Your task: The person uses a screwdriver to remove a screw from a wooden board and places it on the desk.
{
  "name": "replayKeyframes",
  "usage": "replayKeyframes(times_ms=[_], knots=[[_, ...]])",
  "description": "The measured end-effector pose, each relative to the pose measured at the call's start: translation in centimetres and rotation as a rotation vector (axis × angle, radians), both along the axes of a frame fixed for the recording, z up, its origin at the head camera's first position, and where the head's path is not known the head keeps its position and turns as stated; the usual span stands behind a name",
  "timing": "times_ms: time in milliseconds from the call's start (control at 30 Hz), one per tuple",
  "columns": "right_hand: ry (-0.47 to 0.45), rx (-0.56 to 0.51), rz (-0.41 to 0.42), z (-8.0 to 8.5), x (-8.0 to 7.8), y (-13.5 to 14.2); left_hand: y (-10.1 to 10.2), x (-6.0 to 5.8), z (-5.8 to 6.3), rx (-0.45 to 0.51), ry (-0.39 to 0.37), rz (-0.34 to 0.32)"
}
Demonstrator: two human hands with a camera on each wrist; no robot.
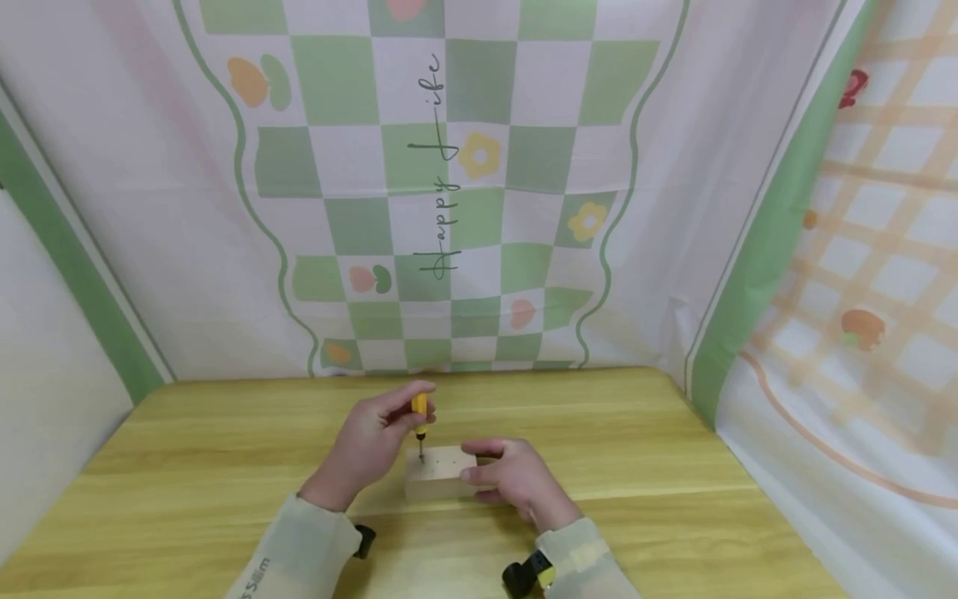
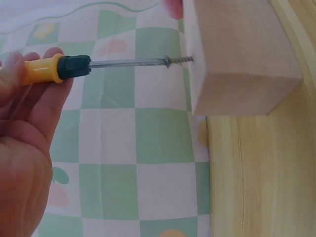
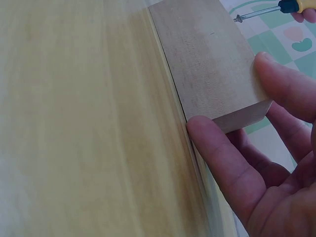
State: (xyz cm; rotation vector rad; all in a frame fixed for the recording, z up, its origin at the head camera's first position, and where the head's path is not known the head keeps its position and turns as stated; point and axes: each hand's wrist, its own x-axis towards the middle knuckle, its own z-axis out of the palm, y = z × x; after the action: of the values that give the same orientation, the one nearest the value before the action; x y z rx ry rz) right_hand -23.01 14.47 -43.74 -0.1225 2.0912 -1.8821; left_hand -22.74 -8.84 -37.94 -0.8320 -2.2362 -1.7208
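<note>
A pale wooden block point(image 1: 439, 487) lies on the table in the head view, with small dark holes in its top face. My left hand point(image 1: 370, 441) pinches the yellow handle of a screwdriver point(image 2: 44, 69), which stands upright over the block's left end. In the left wrist view the screwdriver's tip meets the head of a screw point(image 2: 179, 60). The screw's point is in the block's face, and most of its thread shows outside. At the block's right end, my right hand point(image 1: 516, 478) grips it between thumb and fingers, as the right wrist view point(image 3: 281, 182) also shows.
The block rests on a wood-grain table point(image 1: 599, 416). Behind the table hangs a green and white checked cloth point(image 1: 479, 225), and an orange-checked cloth point(image 1: 868, 208) hangs on the right. Black wrist cameras point(image 1: 520, 580) sit at both sleeves.
</note>
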Motion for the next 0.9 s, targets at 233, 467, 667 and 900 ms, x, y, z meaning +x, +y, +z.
replayKeyframes(times_ms=[233,467,667,900], knots=[[-0.002,-0.002,0.002,-0.1,-0.1,-0.1,1.0,0.4,-0.3,0.012,0.098,0.182],[0.004,-0.007,0.006,0.0,-0.1,0.0,3.0,1.2,-0.3,-0.056,0.285,0.476],[0.004,-0.01,0.006,-0.1,-0.1,-0.1,3.6,1.9,0.1,-0.096,0.253,0.529],[-0.005,-0.004,-0.004,-0.3,-0.1,0.0,1.1,0.5,0.2,-0.066,-0.012,0.245]])
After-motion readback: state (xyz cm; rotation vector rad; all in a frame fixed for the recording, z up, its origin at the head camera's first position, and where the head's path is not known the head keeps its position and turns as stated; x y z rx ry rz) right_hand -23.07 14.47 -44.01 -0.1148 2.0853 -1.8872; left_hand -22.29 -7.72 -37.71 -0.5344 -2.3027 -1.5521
